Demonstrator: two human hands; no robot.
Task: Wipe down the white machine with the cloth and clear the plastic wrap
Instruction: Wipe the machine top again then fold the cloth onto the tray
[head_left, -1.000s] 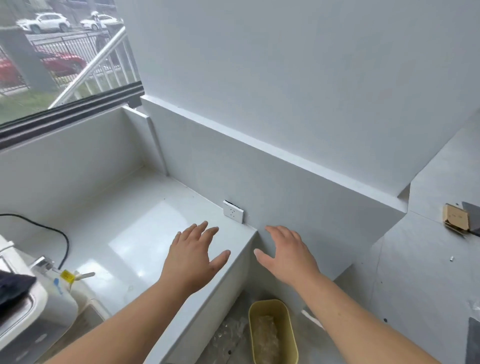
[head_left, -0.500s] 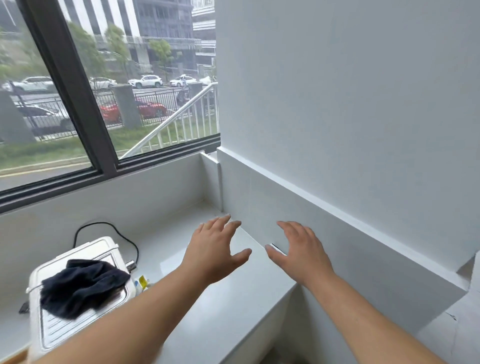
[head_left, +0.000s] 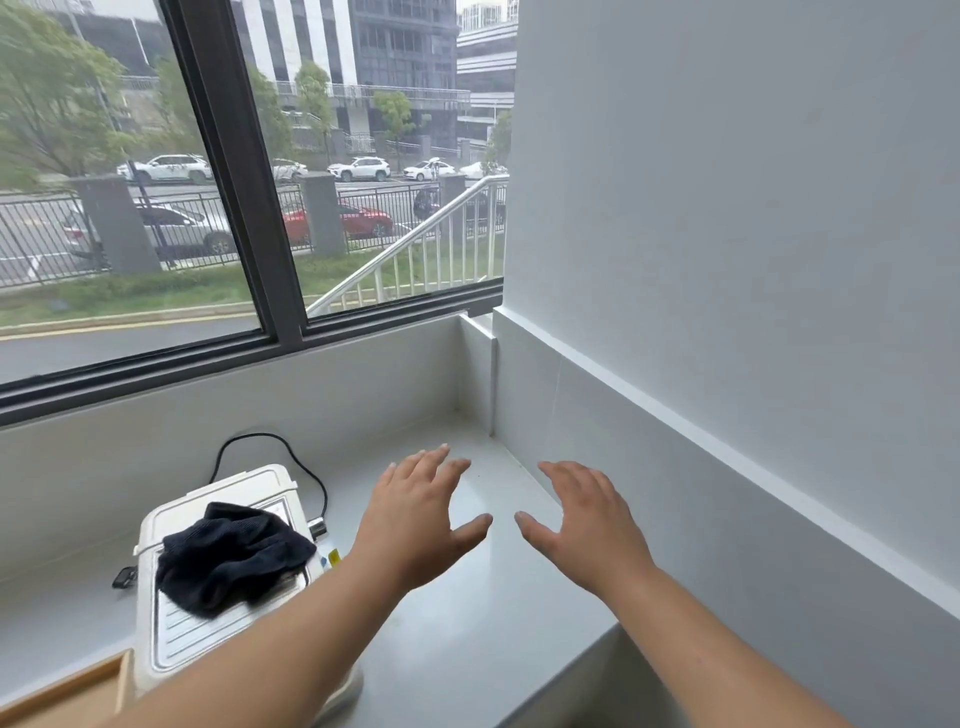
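Left hand (head_left: 415, 522), right hand (head_left: 589, 527) hover (both spread); cloth (head_left: 228, 556) atop white machine (head_left: 244, 486).

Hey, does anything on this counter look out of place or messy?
The dark cloth lies crumpled on top of the white machine, held by neither the left hand nor the right hand. Nothing looks spilled or damaged.

white wall (head_left: 727, 208), dark-framed window (head_left: 234, 208), grey counter (head_left: 467, 649), daylight

Hands: two, left hand (head_left: 415, 525) and right hand (head_left: 587, 530)
White machine (head_left: 228, 488): one
Dark cloth (head_left: 228, 556): one
Black cable (head_left: 270, 438): one
Small black object (head_left: 124, 576): one
Yellow tag (head_left: 335, 557): one
Counter (head_left: 467, 649): one
Window panes (head_left: 130, 182): two
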